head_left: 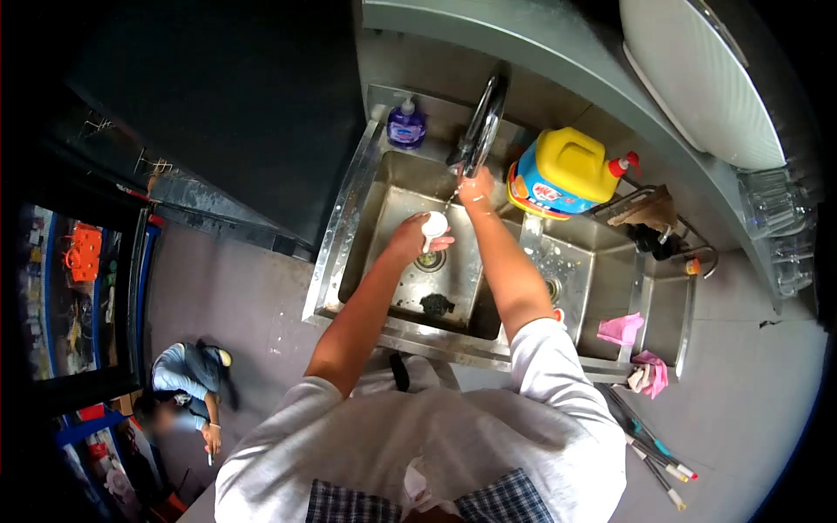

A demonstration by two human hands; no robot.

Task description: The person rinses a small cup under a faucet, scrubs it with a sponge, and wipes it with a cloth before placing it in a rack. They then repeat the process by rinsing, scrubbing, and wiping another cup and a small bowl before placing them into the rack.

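Note:
My left hand [411,237] holds a small white cup-like object [433,227] over the left basin of a steel sink [397,331], its fingers wrapped round it. Up beside the spout of the chrome faucet [484,122], my right hand [475,187] is raised, wet, with its fingers partly hidden by the spout. A thin stream of water falls between the two hands. Below them lie the drain [430,260] and a dark scrubber [436,304] on the basin floor.
A purple soap bottle [406,125] stands at the sink's back left, a yellow detergent jug [562,174] right of the faucet. Pink cloths [621,329] hang on the right divider. Glasses [772,205] and a shelf are at right. Another person [187,383] crouches at lower left.

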